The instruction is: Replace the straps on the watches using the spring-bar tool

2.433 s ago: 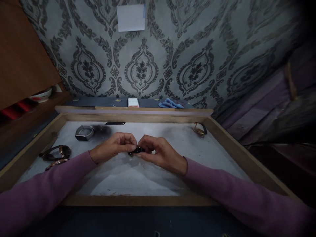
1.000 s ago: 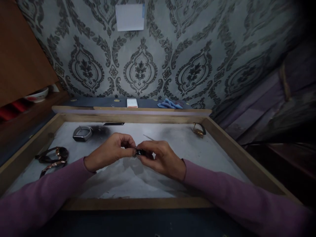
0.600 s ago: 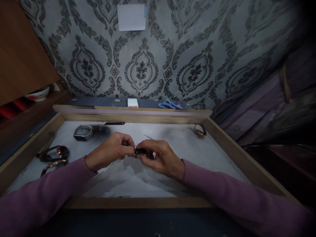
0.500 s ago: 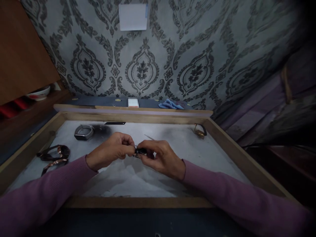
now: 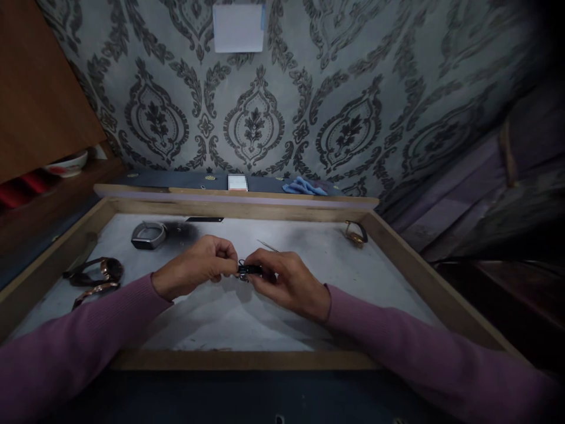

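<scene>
Between my two hands, over the middle of the tray, is a small black watch strap (image 5: 250, 270) with a shiny metal part at its left end. The fingertips of my left hand (image 5: 200, 265) are pinched together at that metal end. My right hand (image 5: 289, 280) grips the black part from the right, thumb below and fingers above; they hide much of it. Just behind the right hand lies a thin metal tool (image 5: 266, 244), its near end covered by the fingers.
The wooden-rimmed tray (image 5: 247, 360) has a white lining. A grey watch (image 5: 149, 235), dark watches (image 5: 99, 271) and a flat black strip (image 5: 205, 219) lie to the left and back; a gold watch (image 5: 354, 234) sits back right. A blue cloth (image 5: 304, 186) is behind the rim.
My left fingertips have drawn slightly left, showing more of the strap's metal end. The black part has turned a little in my right hand. The view has shifted slightly.
</scene>
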Available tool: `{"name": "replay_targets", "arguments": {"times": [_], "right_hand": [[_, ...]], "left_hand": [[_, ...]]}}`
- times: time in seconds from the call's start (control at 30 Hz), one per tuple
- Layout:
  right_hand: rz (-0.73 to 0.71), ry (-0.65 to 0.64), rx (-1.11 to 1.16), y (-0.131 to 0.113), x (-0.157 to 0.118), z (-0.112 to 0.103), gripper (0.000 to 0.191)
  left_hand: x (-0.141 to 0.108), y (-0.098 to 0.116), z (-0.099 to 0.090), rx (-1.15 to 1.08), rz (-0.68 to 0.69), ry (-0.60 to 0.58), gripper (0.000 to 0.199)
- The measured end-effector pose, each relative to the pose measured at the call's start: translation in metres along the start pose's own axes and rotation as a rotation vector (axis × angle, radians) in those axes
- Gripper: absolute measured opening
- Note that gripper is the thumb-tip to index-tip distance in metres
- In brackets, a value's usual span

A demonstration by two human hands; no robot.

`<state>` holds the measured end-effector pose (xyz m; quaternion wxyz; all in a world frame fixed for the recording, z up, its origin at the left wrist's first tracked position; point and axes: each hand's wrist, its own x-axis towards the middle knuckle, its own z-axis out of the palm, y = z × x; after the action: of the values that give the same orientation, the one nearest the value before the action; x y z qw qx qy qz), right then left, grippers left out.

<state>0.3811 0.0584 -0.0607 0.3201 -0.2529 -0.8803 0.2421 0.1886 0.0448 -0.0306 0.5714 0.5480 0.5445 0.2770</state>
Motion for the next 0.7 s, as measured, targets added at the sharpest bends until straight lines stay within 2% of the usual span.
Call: {"name": "replay_targets", "arguments": {"times": [0.23,0.43,0.57,0.7], "right_hand": [[0.028,0.032,-0.048,0.0017,-0.0013,0.0025,0.013],[0.089,0.022,0.05,0.003,-0.001,0.001,0.011],[0.172,0.043,0.185,0.0015,0.0022,-0.001,0.008],[0.322,0.023,0.478,0.0006,0.007,-0.0024,0.01]], "left_hand": [[0.0016,-0.002,-0.003,-0.001,-0.02,-0.025,0.005],[0.003,-0.0067,-0.0073,0.034,0.024,-0.059,0.007],[-0.0002,-0.0051,-0.0093,0.078,0.185,-0.063,0.017],[0.0012,-0.0071,-0.0094,0.081,0.242,-0.19,0.022]]}}
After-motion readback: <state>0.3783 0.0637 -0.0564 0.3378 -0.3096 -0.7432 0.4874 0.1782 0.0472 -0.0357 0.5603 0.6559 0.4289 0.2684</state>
